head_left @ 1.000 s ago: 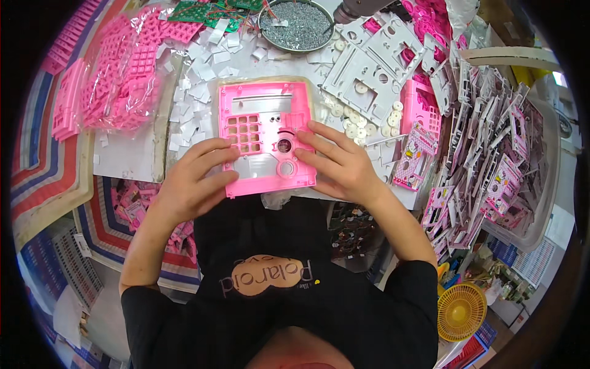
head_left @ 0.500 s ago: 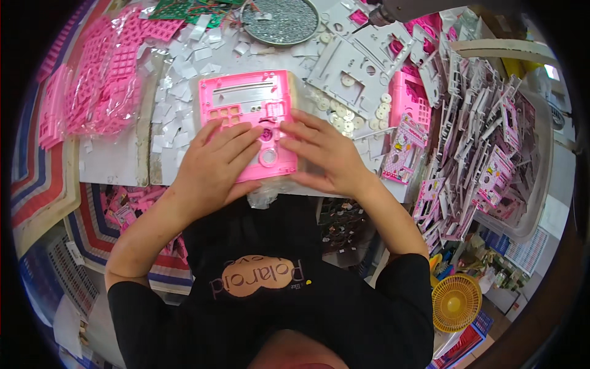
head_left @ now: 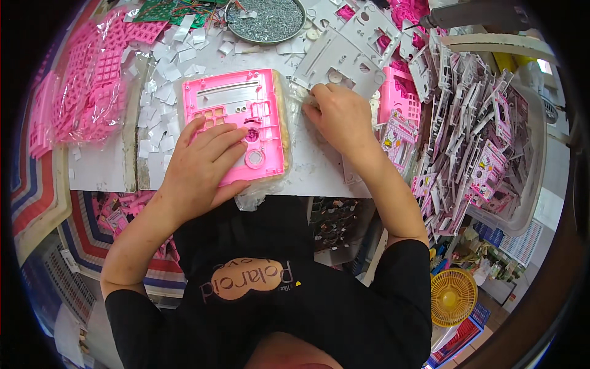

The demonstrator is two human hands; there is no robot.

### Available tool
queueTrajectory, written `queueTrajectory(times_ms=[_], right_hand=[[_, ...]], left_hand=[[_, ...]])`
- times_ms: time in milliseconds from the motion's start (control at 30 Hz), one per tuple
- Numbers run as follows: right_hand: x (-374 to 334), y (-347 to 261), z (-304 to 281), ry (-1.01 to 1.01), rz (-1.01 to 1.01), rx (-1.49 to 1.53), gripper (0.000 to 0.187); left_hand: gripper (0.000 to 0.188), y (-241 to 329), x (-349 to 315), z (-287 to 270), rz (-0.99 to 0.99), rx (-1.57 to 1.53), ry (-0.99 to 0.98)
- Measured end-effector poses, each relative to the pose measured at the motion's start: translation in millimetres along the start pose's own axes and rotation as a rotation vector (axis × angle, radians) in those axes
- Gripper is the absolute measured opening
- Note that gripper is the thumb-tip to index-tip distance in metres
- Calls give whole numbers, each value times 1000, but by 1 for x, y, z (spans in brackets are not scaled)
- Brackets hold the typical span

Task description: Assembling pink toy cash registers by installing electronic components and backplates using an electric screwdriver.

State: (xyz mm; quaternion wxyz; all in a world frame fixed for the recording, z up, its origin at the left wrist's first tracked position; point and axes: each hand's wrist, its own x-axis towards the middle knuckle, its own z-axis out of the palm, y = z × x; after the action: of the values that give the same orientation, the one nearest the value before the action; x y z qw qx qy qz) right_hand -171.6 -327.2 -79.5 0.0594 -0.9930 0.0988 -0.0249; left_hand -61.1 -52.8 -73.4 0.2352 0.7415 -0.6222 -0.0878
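A pink plastic housing point(head_left: 265, 146) lies with its inner side up on a plastic-wrapped pad point(head_left: 284, 132). Across its lower left part rests my left hand point(head_left: 206, 161), fingers stretched out over the button grid and toward the round opening. To the right of the housing, my right hand point(head_left: 345, 120) is at the lower edge of a grey plastic panel point(head_left: 324, 56). Its thumb and index finger are drawn together, and whatever is between them is hidden. White round discs point(head_left: 373, 101) show beside that hand, partly covered by it.
Behind stands a round dish of small metal parts point(head_left: 265, 23). A powered screwdriver point(head_left: 473, 17) hangs at the upper right. White paper pieces point(head_left: 165, 93) and bagged pink parts point(head_left: 92, 92) lie left. Right are a bin point(head_left: 536, 160) heaped with panels and a yellow basket point(head_left: 453, 297).
My right hand has left the housing's right edge and moved right to the grey panel and discs, its fingers closing. My left hand stays on the housing. The whole view has shifted slightly.
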Motion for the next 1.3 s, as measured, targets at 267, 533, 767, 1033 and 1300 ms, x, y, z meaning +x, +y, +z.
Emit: queueTrajectory(times_ms=[267,533,767,1033,1300], right_hand=[[2,-5,4,-24,-40,-77,18],[-11,-25,-30,-23,171,854,21],[-26,-73,-24,291,-285,1022,31],[-37,-87,-26,222,-270,624,17],[2,-82,-10,76,-179,307,12]], left_hand=[[51,1,2,0,-8,-43,16],[33,36,9,-7,-296,-655,174],[15,38,14,-4,-620,-1641,2],[12,41,-9,-6,-492,-743,22],[33,11,-3,3,-201,30,169]])
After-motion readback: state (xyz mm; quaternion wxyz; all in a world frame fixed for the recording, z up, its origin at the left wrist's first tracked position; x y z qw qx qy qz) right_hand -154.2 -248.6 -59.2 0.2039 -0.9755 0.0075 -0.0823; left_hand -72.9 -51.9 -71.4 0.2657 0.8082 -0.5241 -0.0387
